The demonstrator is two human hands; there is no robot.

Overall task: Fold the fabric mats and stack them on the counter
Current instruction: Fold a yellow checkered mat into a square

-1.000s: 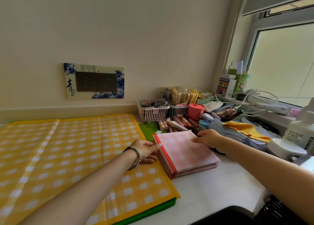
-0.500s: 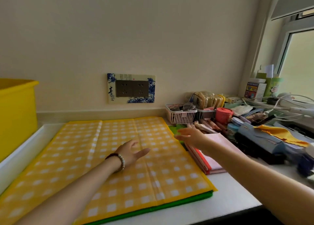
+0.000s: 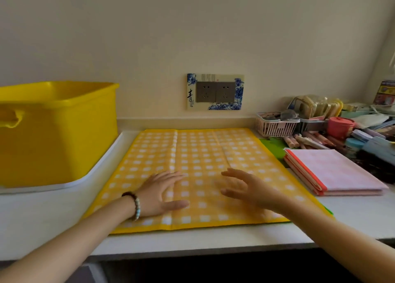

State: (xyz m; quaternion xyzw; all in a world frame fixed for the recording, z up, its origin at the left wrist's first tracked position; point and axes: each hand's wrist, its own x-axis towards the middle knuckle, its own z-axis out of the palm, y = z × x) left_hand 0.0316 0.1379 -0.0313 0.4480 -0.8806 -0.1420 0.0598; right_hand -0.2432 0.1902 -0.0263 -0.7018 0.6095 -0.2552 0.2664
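Both hands (image 3: 205, 190) (open, empty) over flat yellow mat (image 3: 198, 154), pink stack (image 3: 335, 171) rt.

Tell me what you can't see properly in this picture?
- Head view: green mat almost wholly hidden under the yellow checked mat.
- Yellow tub: left side cut off by the edge; its inside is hidden by its wall.
- Clutter at right: blurred, items unclear.
- Right hand: motion-blurred.
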